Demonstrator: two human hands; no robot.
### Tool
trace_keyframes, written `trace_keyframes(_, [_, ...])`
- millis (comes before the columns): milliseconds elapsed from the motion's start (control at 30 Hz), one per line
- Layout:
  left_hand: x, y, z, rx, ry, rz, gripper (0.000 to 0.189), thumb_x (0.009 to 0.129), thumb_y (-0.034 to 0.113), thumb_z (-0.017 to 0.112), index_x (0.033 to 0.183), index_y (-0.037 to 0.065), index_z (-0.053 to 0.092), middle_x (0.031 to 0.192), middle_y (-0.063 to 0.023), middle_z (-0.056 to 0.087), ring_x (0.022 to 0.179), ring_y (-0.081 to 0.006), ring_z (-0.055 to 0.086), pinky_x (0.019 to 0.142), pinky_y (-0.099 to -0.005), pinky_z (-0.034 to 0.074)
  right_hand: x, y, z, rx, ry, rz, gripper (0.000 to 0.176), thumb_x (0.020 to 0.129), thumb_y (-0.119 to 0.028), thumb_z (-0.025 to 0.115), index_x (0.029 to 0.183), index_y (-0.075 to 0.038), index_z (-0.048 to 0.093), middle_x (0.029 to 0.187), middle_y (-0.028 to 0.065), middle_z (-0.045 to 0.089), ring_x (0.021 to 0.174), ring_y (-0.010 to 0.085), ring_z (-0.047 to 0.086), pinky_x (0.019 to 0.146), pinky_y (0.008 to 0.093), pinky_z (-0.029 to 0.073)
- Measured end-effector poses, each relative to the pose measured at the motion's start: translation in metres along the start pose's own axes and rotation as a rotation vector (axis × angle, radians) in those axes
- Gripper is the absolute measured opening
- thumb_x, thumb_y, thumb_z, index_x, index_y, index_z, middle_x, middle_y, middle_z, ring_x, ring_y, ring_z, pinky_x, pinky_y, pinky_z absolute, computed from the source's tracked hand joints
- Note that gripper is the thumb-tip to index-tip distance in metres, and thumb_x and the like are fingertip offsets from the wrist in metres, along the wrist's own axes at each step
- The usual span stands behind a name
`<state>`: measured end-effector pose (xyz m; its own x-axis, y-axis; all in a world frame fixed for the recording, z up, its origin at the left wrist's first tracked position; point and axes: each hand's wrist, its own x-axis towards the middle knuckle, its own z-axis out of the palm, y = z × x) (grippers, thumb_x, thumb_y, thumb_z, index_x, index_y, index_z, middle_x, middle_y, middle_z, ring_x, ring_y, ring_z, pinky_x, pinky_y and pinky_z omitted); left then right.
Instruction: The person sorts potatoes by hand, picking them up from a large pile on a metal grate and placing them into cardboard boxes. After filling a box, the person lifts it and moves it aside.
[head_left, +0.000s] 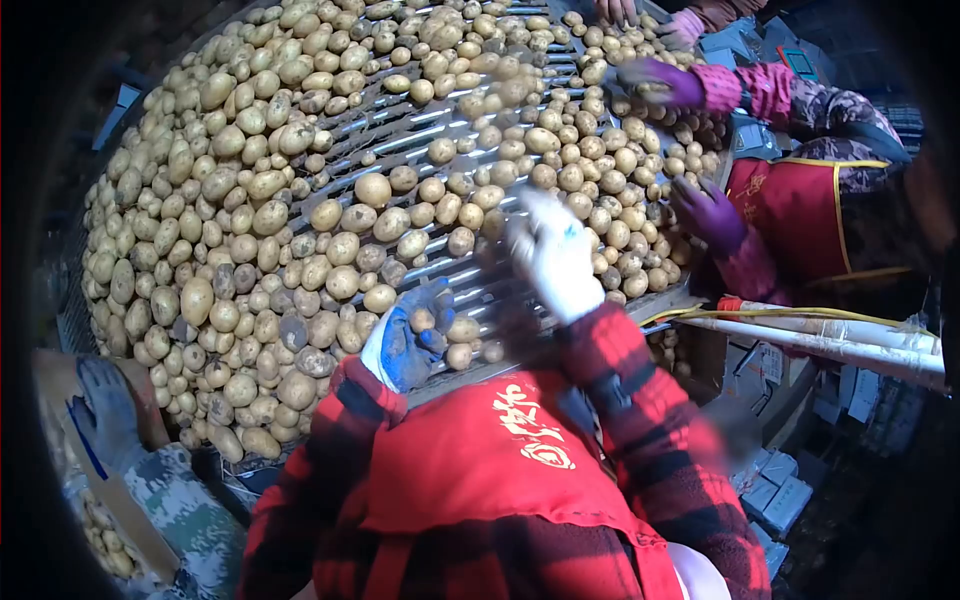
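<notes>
My left hand (404,345), in a blue-coated glove with a white cuff, is curled at the near edge of a slatted metal sorting table (390,150). A small potato (422,320) rests in its fingers. My right hand (552,250), in a white glove, is stretched out over the slats and smeared by motion, so its fingers cannot be made out. Close to it lie loose potatoes (615,215) on the right. A dense heap of potatoes (230,230) covers the left part of the table.
Across on the right, a co-worker's purple-gloved hands (708,215) reach among the potatoes. Another person's grey-gloved hand (108,410) is at lower left. White pipes (820,335) with a yellow cable jut in at the right, above stacked boxes (780,490).
</notes>
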<state>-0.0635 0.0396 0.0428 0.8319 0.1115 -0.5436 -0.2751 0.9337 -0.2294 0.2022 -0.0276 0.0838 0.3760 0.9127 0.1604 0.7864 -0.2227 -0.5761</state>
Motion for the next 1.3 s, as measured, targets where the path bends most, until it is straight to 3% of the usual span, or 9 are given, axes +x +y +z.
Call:
trace_keyframes(167, [0.006, -0.016, 0.031, 0.539, 0.089, 0.146, 0.041, 0.101, 0.014, 0.063, 0.141, 0.007, 0.057, 0.124, -0.009, 0.065, 0.111, -0.0224, 0.065, 0.087, -0.0336, 0.057, 0.062, 0.043, 0.042, -0.707, -0.409, 0.058, 0.029, 0.075, -0.021, 0.082, 0.102, -0.01, 0.078, 0.101, 0.0122, 0.077, 0.097, 0.0289, 0.075, 0.079, 0.0445, 0.058])
trace_keyframes(300, [-0.001, -0.008, 0.041, 0.552, 0.189, 0.239, 0.05, 0.092, -0.001, 0.058, 0.142, 0.007, 0.057, 0.127, -0.0098, 0.065, 0.119, -0.0253, 0.064, 0.096, -0.0359, 0.057, 0.053, 0.025, 0.021, -0.629, -0.456, 0.032, 0.019, 0.095, -0.015, 0.057, 0.095, -0.007, 0.075, 0.094, 0.0171, 0.075, 0.086, 0.0332, 0.074, 0.071, 0.0496, 0.059])
trace_keyframes(500, [0.019, -0.007, 0.051, 0.5, 0.107, 0.136, 0.051, 0.104, 0.019, 0.059, 0.154, 0.012, 0.05, 0.139, -0.0114, 0.06, 0.105, -0.0173, 0.055, 0.079, -0.025, 0.053, 0.041, 0.094, 0.019, -0.414, -0.484, 0.045, 0.024, 0.094, -0.02, 0.065, 0.112, -0.007, 0.074, 0.112, 0.0201, 0.073, 0.103, 0.039, 0.071, 0.088, 0.0483, 0.056])
trace_keyframes(633, [0.037, -0.005, 0.057, 0.519, 0.125, 0.11, 0.049, 0.108, 0.028, 0.056, 0.155, 0.014, 0.05, 0.141, -0.0108, 0.057, 0.105, -0.0192, 0.056, 0.081, -0.0263, 0.052, 0.05, -0.025, -0.055, 0.609, -0.473, 0.728, 0.028, 0.09, -0.018, 0.07, 0.114, -0.005, 0.074, 0.097, 0.0171, 0.073, 0.093, 0.0377, 0.071, 0.085, 0.0446, 0.058])
trace_keyframes(733, [0.042, -0.003, 0.055, 0.461, 0.282, 0.074, 0.05, 0.107, 0.031, 0.057, 0.155, 0.016, 0.051, 0.139, -0.0089, 0.058, 0.109, -0.0204, 0.055, 0.085, -0.027, 0.051, 0.035, -0.028, -0.025, 0.379, -0.537, -0.028, 0.031, 0.094, -0.023, 0.068, 0.119, -0.005, 0.072, 0.104, 0.0182, 0.07, 0.104, 0.0366, 0.068, 0.091, 0.0447, 0.055])
trace_keyframes(900, [0.041, 0.002, 0.077, 0.416, 0.269, 0.088, 0.036, 0.106, 0.026, 0.058, 0.139, 0.014, 0.064, 0.116, -0.0039, 0.059, 0.074, -0.0117, 0.051, 0.054, -0.026, 0.046, 0.089, 0.048, 0.04, -0.261, 0.202, -0.239, 0.019, 0.096, -0.019, 0.063, 0.107, -0.007, 0.071, 0.107, 0.018, 0.069, 0.101, 0.0374, 0.067, 0.089, 0.0461, 0.054])
trace_keyframes(933, [0.043, 0.002, 0.067, 0.609, 0.183, 0.126, 0.035, 0.108, 0.026, 0.054, 0.14, 0.014, 0.063, 0.113, -0.0039, 0.059, 0.07, -0.0112, 0.051, 0.053, -0.0256, 0.045, 0.082, 0.079, 0.061, -0.285, 0.148, -0.093, 0.034, 0.093, -0.019, 0.067, 0.126, -0.009, 0.066, 0.13, 0.0147, 0.066, 0.116, 0.038, 0.063, 0.097, 0.0502, 0.051])
trace_keyframes(1133, [0.029, 0.002, 0.097, 0.471, -0.006, -0.124, 0.04, 0.109, 0.024, 0.049, 0.143, 0.004, 0.056, 0.102, -0.0051, 0.057, 0.058, -0.0066, 0.049, 0.046, -0.0246, 0.043, 0.018, 0.118, 0.004, -0.307, 0.084, 0.015, 0.04, 0.088, -0.02, 0.07, 0.127, -0.012, 0.069, 0.125, 0.015, 0.07, 0.111, 0.0368, 0.065, 0.1, 0.0494, 0.049])
trace_keyframes(1300, [0.035, 0.004, 0.071, 0.777, 0.083, 0.096, 0.035, 0.107, 0.018, 0.052, 0.139, 0.007, 0.061, 0.115, -0.0059, 0.059, 0.092, -0.0193, 0.06, 0.071, -0.0303, 0.055, -0.018, 0.119, 0.004, -0.163, 0.109, 0.193, 0.046, 0.09, -0.024, 0.074, 0.133, -0.009, 0.067, 0.133, 0.0169, 0.068, 0.124, 0.038, 0.061, 0.11, 0.0513, 0.044])
